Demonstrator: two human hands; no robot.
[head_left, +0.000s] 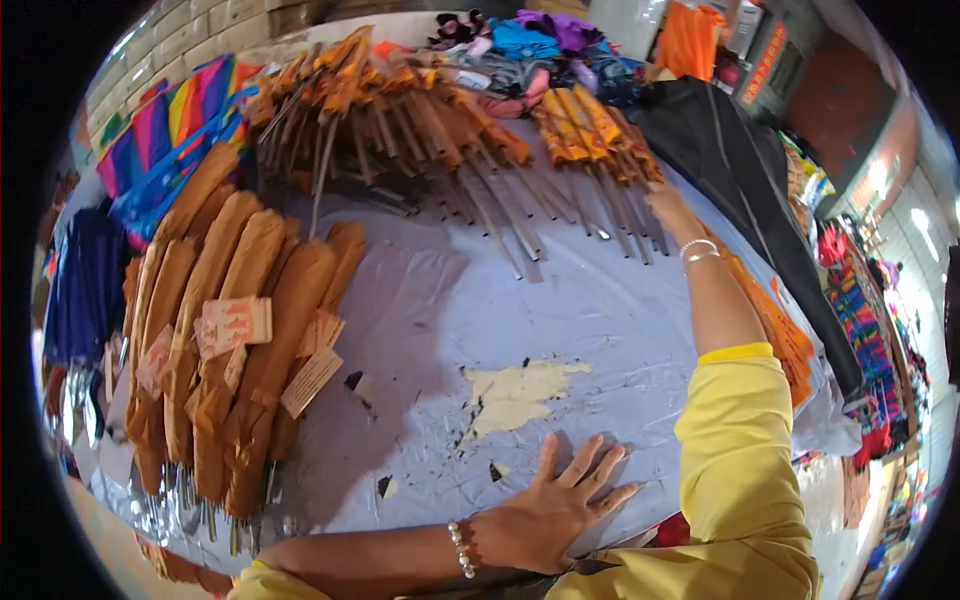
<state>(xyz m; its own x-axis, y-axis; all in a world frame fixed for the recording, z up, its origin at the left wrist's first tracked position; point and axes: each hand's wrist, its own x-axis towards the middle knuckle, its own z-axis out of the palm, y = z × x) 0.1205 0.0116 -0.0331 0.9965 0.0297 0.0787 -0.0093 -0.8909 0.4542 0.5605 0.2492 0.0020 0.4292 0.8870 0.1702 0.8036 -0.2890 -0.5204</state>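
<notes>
Step in hand: you look to be reaching for the far bundle of folded orange umbrellas (592, 135) near the top centre of the frame, with nothing picked up yet.
Right hand (668, 205): your arm stretches up the right side of the frame, yellow sleeve pushed to the elbow, bracelets at the wrist. The hand lies at the bundle's right edge, on or just beside the metal shafts; the fingers are too foreshortened to tell whether they have closed on anything.
Left hand (548, 505): it lies flat, fingers spread wide, palm down on the blue plastic sheet (560, 300) at lower centre, gripping nothing and bracing your lean.
Next move: I judge it needs your right fingers to close round one shaft or one wrapped canopy, so neighbours do not drag along.
Nearby: rolled brown umbrellas (235, 340) with card tags lie at left, well apart from both hands.
</notes>
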